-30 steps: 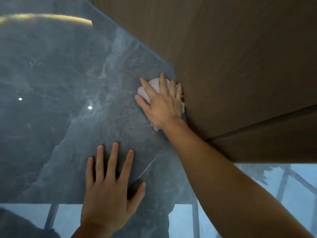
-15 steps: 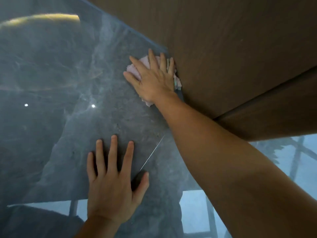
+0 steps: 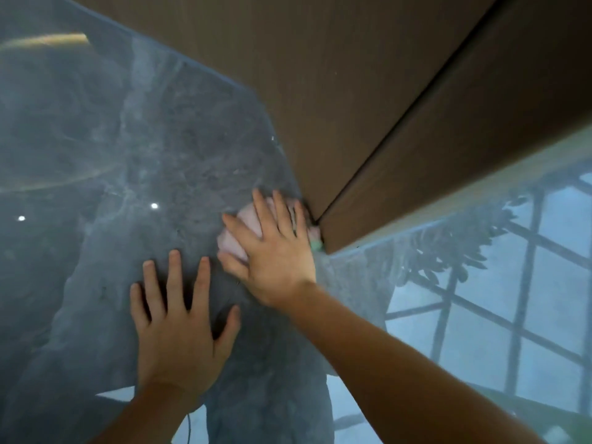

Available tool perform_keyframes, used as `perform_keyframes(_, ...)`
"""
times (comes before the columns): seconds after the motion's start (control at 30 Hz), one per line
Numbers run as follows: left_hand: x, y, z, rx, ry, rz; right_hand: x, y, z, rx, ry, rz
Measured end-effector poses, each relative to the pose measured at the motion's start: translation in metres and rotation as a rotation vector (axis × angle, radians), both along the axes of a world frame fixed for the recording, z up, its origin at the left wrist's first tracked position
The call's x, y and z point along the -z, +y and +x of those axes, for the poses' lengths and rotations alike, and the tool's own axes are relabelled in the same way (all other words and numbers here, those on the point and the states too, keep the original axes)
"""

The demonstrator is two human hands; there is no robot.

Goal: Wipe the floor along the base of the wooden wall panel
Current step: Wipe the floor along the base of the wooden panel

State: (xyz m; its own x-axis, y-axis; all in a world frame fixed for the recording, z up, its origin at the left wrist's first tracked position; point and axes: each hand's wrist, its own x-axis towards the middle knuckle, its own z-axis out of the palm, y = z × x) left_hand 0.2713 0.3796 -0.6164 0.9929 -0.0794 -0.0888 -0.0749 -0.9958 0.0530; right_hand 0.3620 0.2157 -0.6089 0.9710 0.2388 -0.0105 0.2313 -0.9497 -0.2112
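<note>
The brown wooden wall panel (image 3: 320, 91) fills the upper middle and right, and its outer corner meets the glossy grey marble floor (image 3: 128, 155) near the centre. My right hand (image 3: 272, 251) lies flat with spread fingers on a pale pink cloth (image 3: 232, 241), pressing it to the floor right at the panel's corner. A small green bit of the cloth shows at the panel base. Most of the cloth is hidden under my palm. My left hand (image 3: 179, 328) rests flat on the floor, fingers apart, just below and left of the cloth.
The polished floor reflects a window grid and foliage (image 3: 480, 283) at the lower right, and ceiling lights (image 3: 154, 206) at the left. A dark seam (image 3: 400, 123) splits the wooden panel into two faces. Open floor stretches to the left.
My right hand and the cloth have slid back along the panel base toward me, down to the panel's corner. The view has shifted. My left hand stays planted on the floor.
</note>
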Motion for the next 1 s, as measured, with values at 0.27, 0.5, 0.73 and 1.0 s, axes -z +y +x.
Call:
perform_keyframes(0.27,0.002,0.002,-0.002,-0.026,0.001,-0.026,-0.007,0.026,0.064,0.042,0.051,-0.117)
perform_keyframes(0.5,-0.005,-0.004,-0.002,-0.027,0.009,-0.033,-0.006,-0.083,-0.078,-0.404,0.010,-0.091)
perform_keyframes(0.73,-0.003,-0.008,-0.005,-0.056,0.015,-0.040,-0.003,-0.197,-0.067,-0.568,0.098,-0.270)
perform_keyframes(1.0,0.004,-0.044,-0.020,-0.206,-0.035,-0.077,-0.008,-0.250,-0.081,0.822,0.126,-0.114)
